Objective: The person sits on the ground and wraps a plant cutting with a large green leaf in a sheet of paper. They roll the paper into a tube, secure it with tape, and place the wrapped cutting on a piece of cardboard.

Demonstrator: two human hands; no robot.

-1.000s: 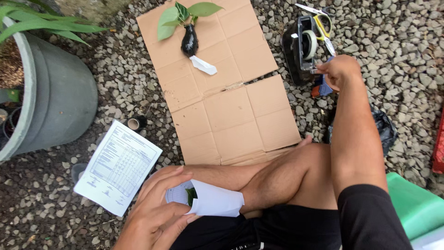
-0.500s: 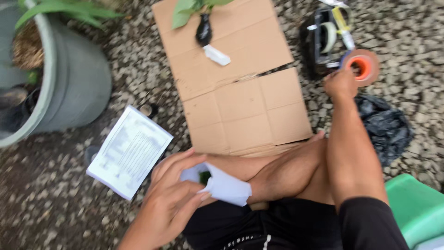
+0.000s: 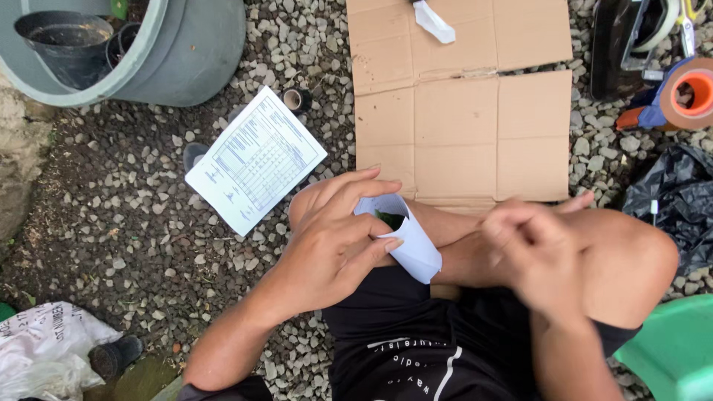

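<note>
While the left hand (image 3: 327, 238) wraps its grip around a white paper cone (image 3: 405, 234) above the knees, the blurred right hand (image 3: 531, 245) hovers just beside it; its grip cannot be told.

We find open room over the flat cardboard (image 3: 460, 126) ahead of our knees. A printed sheet (image 3: 256, 169) borders it left, the grey pot (image 3: 189, 56) beyond; tape rolls (image 3: 687, 93) and a black bag (image 3: 668, 200) crowd the right.

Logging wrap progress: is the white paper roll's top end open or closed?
Open: the white paper roll in the left hand gapes at top, something dark green inside.
</note>
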